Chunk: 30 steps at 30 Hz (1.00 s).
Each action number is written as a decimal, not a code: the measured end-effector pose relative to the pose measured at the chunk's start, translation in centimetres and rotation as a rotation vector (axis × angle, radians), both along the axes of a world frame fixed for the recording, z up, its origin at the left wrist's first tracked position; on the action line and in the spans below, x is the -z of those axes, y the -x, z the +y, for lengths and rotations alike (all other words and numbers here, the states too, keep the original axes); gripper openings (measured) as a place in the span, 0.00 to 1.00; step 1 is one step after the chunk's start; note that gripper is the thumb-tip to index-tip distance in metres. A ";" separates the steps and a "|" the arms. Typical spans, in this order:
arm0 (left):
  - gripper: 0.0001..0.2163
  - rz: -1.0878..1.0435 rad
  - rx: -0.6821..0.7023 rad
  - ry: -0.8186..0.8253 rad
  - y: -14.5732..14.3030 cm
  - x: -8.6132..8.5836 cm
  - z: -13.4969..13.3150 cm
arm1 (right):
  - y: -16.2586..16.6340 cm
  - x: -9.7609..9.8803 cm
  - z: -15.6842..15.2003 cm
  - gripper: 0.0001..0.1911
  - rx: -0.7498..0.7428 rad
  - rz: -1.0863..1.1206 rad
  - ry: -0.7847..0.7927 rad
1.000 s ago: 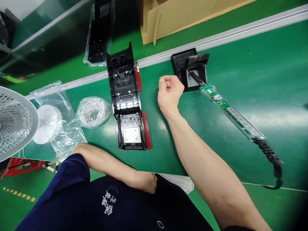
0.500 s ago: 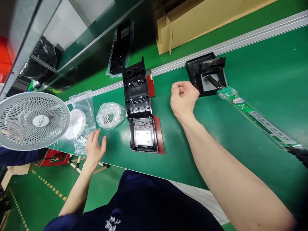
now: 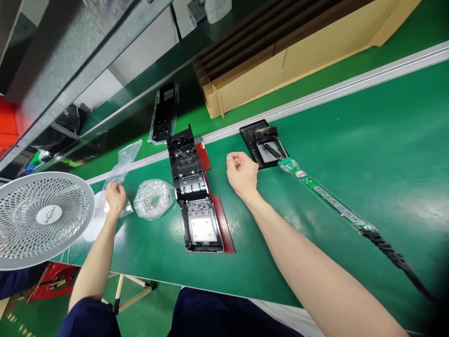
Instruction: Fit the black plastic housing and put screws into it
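Observation:
My left hand (image 3: 115,197) is closed on a clear plastic bag (image 3: 126,158), beside the fan's white base. My right hand (image 3: 242,175) is a loose fist above the bench, between the black housing and a black tray; whatever its fingers may hold is hidden. The black plastic housing (image 3: 189,180) lies open, inside up, with a silver plate (image 3: 203,229) in its near part. Red pads (image 3: 223,224) show under its right side. To its left is a clear bag of small metal screws (image 3: 152,202).
A corded green tool (image 3: 326,199) rests with its front end in the black tray (image 3: 249,135). A grey fan (image 3: 49,215) stands at the left edge. Behind the metal rail are a bagged black part (image 3: 164,114) and a long cardboard box (image 3: 259,79).
My left hand has moved onto the clear plastic bag, closed on it and lifted its upper end. My right hand stays curled near the black tray. The camera view has shifted.

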<state>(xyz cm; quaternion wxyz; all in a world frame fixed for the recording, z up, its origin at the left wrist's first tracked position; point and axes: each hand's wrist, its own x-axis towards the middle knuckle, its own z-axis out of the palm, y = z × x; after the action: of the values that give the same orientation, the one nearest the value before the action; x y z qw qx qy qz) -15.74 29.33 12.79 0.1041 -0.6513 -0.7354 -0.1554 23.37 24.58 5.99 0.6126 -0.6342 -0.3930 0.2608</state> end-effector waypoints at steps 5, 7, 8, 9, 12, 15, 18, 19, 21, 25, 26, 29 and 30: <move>0.14 -0.071 -0.084 -0.026 -4.0 -5.1 9.0 | -0.4 0.3 0.0 0.28 -0.004 -0.035 -0.020; 0.15 -0.102 -0.127 -0.045 -5.8 -6.7 11.8 | -0.4 0.3 0.1 0.29 -0.009 -0.040 -0.018; 0.16 -0.110 -0.145 -0.060 -6.6 -7.4 12.9 | -0.4 0.3 0.1 0.29 -0.010 -0.043 -0.019; 0.16 -0.113 -0.153 -0.072 -7.4 -7.9 13.9 | -0.4 0.3 0.1 0.28 -0.009 -0.047 -0.020; 0.18 -0.100 -0.140 -0.055 -9.2 -8.5 15.9 | -0.5 0.4 0.3 0.28 -0.008 -0.061 -0.019; 0.19 -0.092 -0.082 0.141 -10.6 -7.3 17.5 | -0.5 0.5 0.4 0.28 -0.009 -0.076 -0.014; 0.28 -0.126 0.011 0.386 -12.2 -4.5 18.2 | -0.6 0.5 0.4 0.28 -0.006 -0.086 -0.012; 0.30 -0.134 0.060 0.425 -12.8 -3.4 18.0 | -0.6 0.5 0.4 0.28 -0.002 -0.088 -0.011; 0.30 -0.124 0.173 0.411 -13.9 -1.5 16.9 | -0.5 0.7 0.4 0.29 0.002 -0.091 -0.006; 0.22 -0.250 0.434 0.060 -14.2 0.4 11.5 | -0.4 0.9 0.5 0.30 0.008 -0.088 0.010; 0.19 -0.332 0.490 -0.051 -14.0 0.4 9.6 | -0.3 0.9 0.5 0.30 0.012 -0.088 0.015; 0.11 -0.385 0.735 -0.300 -13.8 -0.3 3.5 | -0.2 0.8 0.6 0.31 0.014 -0.087 0.029; 0.09 -0.317 0.823 -0.344 -14.1 -0.6 1.6 | -0.2 0.7 0.6 0.31 0.011 -0.087 0.034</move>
<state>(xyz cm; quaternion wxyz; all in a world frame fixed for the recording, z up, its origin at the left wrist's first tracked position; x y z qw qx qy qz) -1.67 30.94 13.42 0.0266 -0.8303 -0.3866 -0.4006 23.55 25.17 5.31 0.5855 -0.6572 -0.4116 0.2362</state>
